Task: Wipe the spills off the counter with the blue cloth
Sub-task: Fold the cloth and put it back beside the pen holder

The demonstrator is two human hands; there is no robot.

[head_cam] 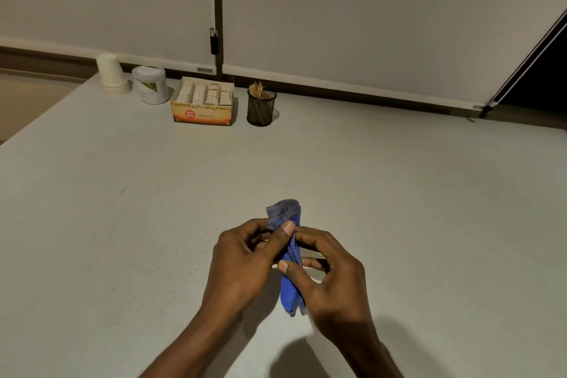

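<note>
The blue cloth [290, 285] is bunched into a narrow fold and held upright a little above the pale counter [399, 193], in front of me at the centre. My left hand [242, 264] pinches its upper part between thumb and fingers. My right hand [331, 279] grips its right edge, thumb across the middle. The cloth's top end [283, 210] sticks out above both hands. I can make out no distinct spill on the counter in this dim light.
Along the back edge stand a stack of white paper cups [113, 75], a white lidded tub [150, 84], an open box of tea bags [202, 104] and a black mesh holder of wooden sticks [261, 107]. The counter's left edge [46, 113] runs diagonally.
</note>
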